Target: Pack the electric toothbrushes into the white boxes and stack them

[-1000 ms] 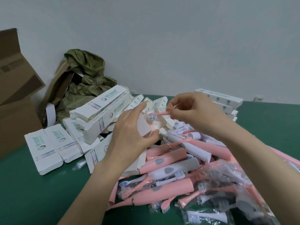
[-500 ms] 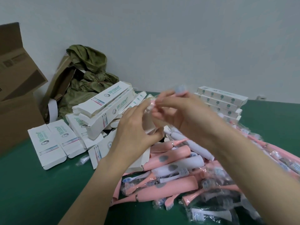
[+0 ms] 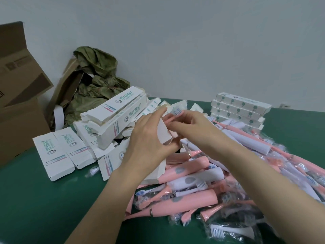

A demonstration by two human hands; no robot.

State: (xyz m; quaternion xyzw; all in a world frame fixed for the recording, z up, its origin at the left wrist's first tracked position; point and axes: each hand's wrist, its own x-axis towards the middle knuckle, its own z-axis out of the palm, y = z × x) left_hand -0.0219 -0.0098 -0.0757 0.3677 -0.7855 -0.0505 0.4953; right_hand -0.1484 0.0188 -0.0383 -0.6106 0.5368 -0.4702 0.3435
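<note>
**Q:** ok so what's laid out where?

**A:** Everything is carried by a green worktop [image 3: 44, 208]. A brown cardboard carton [image 3: 17, 103] is parked at its left edge. The biggest pile is the heap of toothbrushes [image 3: 184, 201], pink and white, many bagged in clear plastic, spread from the middle toward the near-right corner. An olive cloth [image 3: 98, 76] is bunched at the far-left corner against the wall. Loose white boxes [image 3: 114, 117] are scattered left of middle, some flat, some piled up. A neat stack of closed boxes [image 3: 241, 110] is seen by the far edge, right of middle.

**Q:** and the hands?

**A:** Both are raised over the middle of the worktop. A white box [image 3: 164, 132] is gripped by the left hand [image 3: 149, 138], fingers curled round it. A pink brush head [image 3: 176, 111] is pinched by the right hand [image 3: 193, 124] right at that box, bristles poking up. How far in it sits can't be told, tbh.
</note>
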